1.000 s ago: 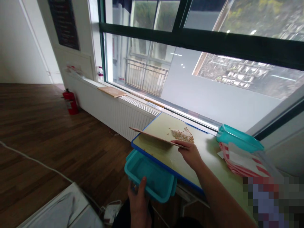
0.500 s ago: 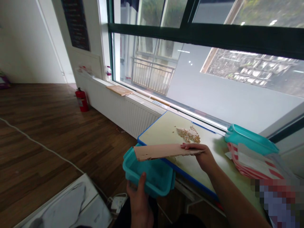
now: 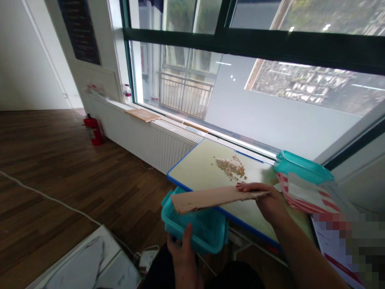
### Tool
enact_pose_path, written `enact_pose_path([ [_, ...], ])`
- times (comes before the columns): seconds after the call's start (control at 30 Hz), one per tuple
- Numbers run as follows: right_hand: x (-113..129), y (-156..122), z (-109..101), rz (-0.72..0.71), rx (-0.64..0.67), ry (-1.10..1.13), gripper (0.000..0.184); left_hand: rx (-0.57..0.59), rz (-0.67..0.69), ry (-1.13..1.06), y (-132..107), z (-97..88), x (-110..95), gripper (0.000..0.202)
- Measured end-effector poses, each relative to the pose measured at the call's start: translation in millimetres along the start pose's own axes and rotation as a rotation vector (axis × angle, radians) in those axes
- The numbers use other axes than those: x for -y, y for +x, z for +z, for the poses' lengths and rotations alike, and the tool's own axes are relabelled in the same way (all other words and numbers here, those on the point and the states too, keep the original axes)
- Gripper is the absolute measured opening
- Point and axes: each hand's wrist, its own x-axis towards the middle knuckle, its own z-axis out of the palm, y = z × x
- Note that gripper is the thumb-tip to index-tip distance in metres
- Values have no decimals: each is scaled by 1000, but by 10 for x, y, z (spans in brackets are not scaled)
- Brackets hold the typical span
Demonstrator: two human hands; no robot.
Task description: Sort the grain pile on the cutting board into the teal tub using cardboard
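Observation:
My left hand (image 3: 184, 253) grips the near wall of a teal plastic container (image 3: 207, 241), thumb over the rim, just below the table's blue edge. My right hand (image 3: 266, 198) is closed on one end of a long strip of cardboard (image 3: 204, 198) with a ragged edge. The strip's other end reaches over the container and hides part of it. Behind the strip, a pile of small tan grains and white powder or fine grains (image 3: 231, 167) lies on the pale yellow table (image 3: 195, 166).
A second teal container (image 3: 303, 166) stands at the table's window side, by red-and-white striped bags (image 3: 306, 194). A white radiator (image 3: 168, 142) runs below the window. A fire extinguisher (image 3: 93, 130) is on the floor. A marble-patterned surface (image 3: 81, 261) lies lower left.
The view has shifted somewhat to the right. The cardboard strip has tilted, its free end now lower over the container. Both hands keep their holds, and the pile looks the same.

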Motion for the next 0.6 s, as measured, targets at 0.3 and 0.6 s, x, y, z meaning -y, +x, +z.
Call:
enact_pose_path([
  [0.3, 66, -714, -571, 127, -711, -449, 31, -12, -204, 60, -93, 38, 152, 81],
  [0.6, -60, -658, -727, 189, -753, -642, 41, 60, -257, 96, -174, -11, 419, 83],
])
